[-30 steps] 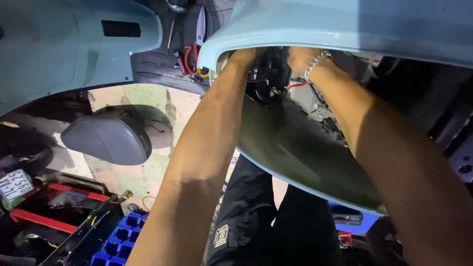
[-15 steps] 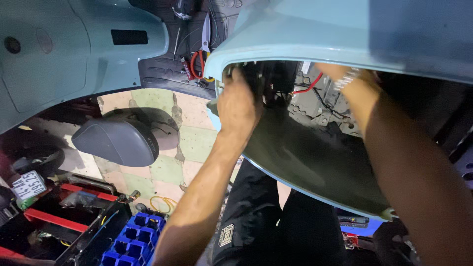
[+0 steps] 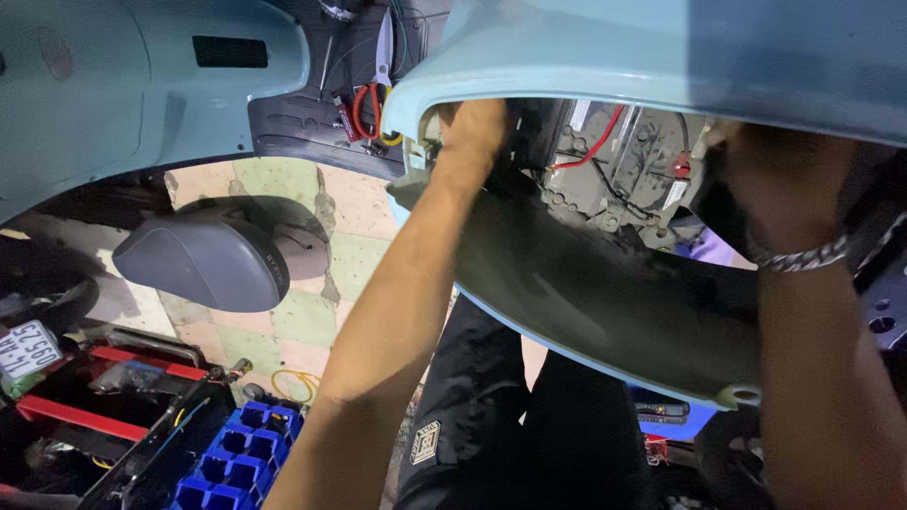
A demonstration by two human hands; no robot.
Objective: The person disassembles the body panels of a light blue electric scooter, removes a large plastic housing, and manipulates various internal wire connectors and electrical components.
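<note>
Can't really tell what either hand has hold of: the left hand (image 3: 475, 132) is reaching up into the opening under the light blue scooter body panel (image 3: 661, 57), fingers hidden, and the right hand (image 3: 756, 203) is in deep shadow at 3 o'clock. Grey engine block (image 3: 619, 175) with a red wire (image 3: 590, 151) sits between them. Red-handled scissors (image 3: 373, 80) lie at 11 o'clock.

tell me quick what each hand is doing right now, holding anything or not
Left hand: reaches up inside the light blue body panel; grip cannot be told.
Right hand: in shadow under the same panel; open or closed cannot be told.
</note>
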